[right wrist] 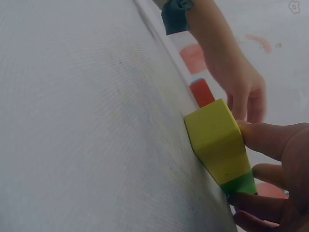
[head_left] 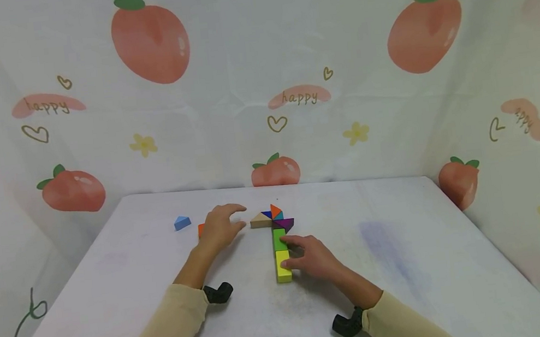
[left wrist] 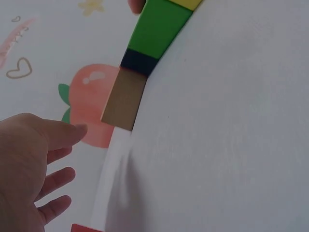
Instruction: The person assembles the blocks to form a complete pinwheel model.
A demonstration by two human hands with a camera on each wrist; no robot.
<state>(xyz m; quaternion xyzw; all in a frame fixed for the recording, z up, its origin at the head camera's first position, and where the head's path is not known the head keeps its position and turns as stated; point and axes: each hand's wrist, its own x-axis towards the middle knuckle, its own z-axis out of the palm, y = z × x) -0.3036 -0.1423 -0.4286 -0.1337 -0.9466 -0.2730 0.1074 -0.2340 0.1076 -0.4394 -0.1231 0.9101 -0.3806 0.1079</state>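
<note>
My right hand (head_left: pixel 312 254) lies along the right side of an upright column of blocks. Its index fingertip touches the green block (head_left: pixel 279 239) and its thumb the yellow block (head_left: pixel 284 274) below. In the right wrist view, thumb and fingers rest along the yellow block (right wrist: pixel 219 145) without closing round it. Above the column, a purple block (head_left: pixel 284 224), a tan triangle (head_left: pixel 261 222), an orange triangle (head_left: pixel 275 210) and small blue pieces sit close together. Left of the tan triangle (left wrist: pixel 124 99), my left hand (head_left: pixel 218 230) hovers with spread fingers, holding nothing.
An orange block (head_left: pixel 201 229) is partly hidden behind the left hand. Farther left lies a light blue triangular block (head_left: pixel 182 222). A white cloth covers the table (head_left: pixel 388 310), and a curtain printed with fruit (head_left: pixel 150 44) hangs behind it.
</note>
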